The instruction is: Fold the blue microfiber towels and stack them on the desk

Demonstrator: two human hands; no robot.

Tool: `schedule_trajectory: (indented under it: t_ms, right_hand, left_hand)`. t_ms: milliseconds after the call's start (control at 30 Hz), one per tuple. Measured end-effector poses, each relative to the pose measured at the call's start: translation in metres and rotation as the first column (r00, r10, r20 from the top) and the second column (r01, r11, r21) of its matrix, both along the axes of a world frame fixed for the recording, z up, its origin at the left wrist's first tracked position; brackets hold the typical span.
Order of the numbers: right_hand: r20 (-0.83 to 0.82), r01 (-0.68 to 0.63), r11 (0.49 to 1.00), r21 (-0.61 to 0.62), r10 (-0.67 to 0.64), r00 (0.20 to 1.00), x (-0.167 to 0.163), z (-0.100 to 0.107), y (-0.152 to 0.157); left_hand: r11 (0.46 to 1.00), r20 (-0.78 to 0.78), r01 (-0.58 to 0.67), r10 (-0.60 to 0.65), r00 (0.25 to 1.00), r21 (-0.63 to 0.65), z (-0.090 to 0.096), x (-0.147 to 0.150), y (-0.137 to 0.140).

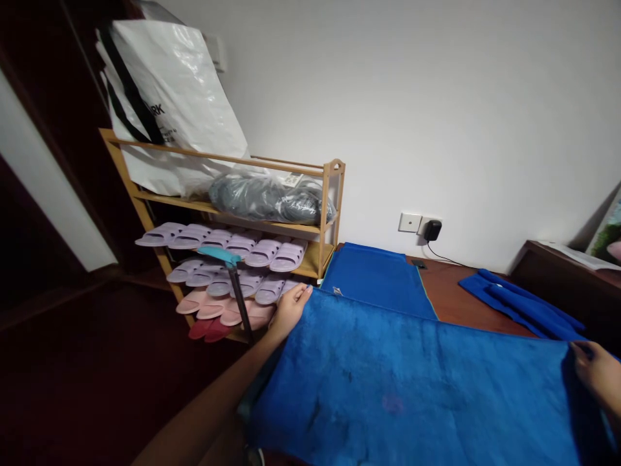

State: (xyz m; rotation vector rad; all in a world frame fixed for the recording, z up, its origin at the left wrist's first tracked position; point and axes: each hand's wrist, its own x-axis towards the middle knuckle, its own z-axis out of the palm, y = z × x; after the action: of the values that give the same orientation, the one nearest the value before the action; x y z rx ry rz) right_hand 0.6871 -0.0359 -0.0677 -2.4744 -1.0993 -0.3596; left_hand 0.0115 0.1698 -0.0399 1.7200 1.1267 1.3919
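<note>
1. Nearest and biggest, a blue towel (417, 388) is stretched wide across the lower view, its top edge pulled taut between the two hands.
2. Behind it, a dark wooden table (460, 301) runs along the white wall (436, 97), with a flat blue cloth (376, 278) spread on its left end and a folded blue cloth (521, 304) lying farther right.
3. Left of the table stands a wooden shoe rack (332, 194); a white bag (169, 103) leans on its top, a plastic-wrapped grey bundle (272, 197) lies on the top shelf, lilac slippers (242, 243) fill the middle rows, and pink slippers (220, 310) sit lowest.
4. A dark pole with a teal handle (218, 254) stands in front of the rack.
5. The left hand (288, 310) pinches the towel's upper left corner, fingers closed on the edge.
6. The right hand (599, 375) grips the upper right corner, fingers curled over the cloth.
7. On the wall, a black charger (431, 230) sits in a socket.
</note>
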Motion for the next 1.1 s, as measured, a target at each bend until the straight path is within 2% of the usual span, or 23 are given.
schedule_trajectory:
  t_ms: [100, 333, 533, 667, 767, 833, 900, 933, 1033, 1100]
  right_hand:
    - [-0.048, 0.076, 0.997, -0.021, -0.077, 0.996, -0.015, 0.004, 0.021]
    - [-0.036, 0.102, 0.994, -0.036, -0.103, 0.994, -0.022, 0.001, 0.061]
    - [0.016, 0.138, 0.990, -0.023, -0.137, 0.990, -0.032, -0.013, 0.070]
    - [0.047, 0.170, 0.985, -0.041, -0.168, 0.985, -0.039, -0.011, 0.066]
    - [0.076, 0.131, 0.989, -0.075, -0.125, 0.989, -0.046, -0.006, 0.064]
    - [0.061, -0.001, 0.990, -0.144, 0.010, 0.998, -0.051, -0.006, 0.065]
    - [0.019, -0.106, 0.973, -0.206, 0.112, 0.993, -0.053, -0.013, 0.067]
    - [-0.007, -0.123, 0.967, -0.225, 0.124, 0.992, -0.053, -0.019, 0.067]
    - [-0.076, -0.097, 0.962, -0.255, 0.080, 0.994, -0.050, -0.036, 0.066]
    - [-0.093, -0.101, 0.963, -0.250, 0.080, 0.992, -0.049, -0.041, 0.065]
  left_hand:
    - [1.000, -0.017, -0.024, 0.024, 1.000, 0.003, -0.003, 0.003, 0.014]
    - [0.995, -0.083, -0.098, 0.100, 0.992, 0.028, -0.008, 0.007, 0.037]
    - [0.990, -0.206, -0.131, 0.140, 0.969, 0.056, -0.012, 0.005, 0.047]
    - [0.979, -0.264, -0.184, 0.200, 0.943, 0.085, -0.011, -0.003, 0.048]
    - [0.968, -0.358, -0.147, 0.213, 0.909, 0.203, -0.001, -0.006, 0.020]
    - [0.962, -0.504, 0.004, 0.139, 0.852, 0.273, 0.007, -0.006, -0.016]
    - [0.951, -0.683, 0.221, -0.016, 0.730, 0.214, 0.013, -0.007, -0.057]
    - [0.940, -0.747, 0.296, -0.075, 0.660, 0.168, 0.014, -0.007, -0.077]
    - [0.909, -0.850, 0.413, -0.176, 0.496, 0.053, 0.011, -0.011, -0.115]
    - [0.898, -0.875, 0.438, -0.189, 0.446, 0.029, 0.008, -0.013, -0.123]
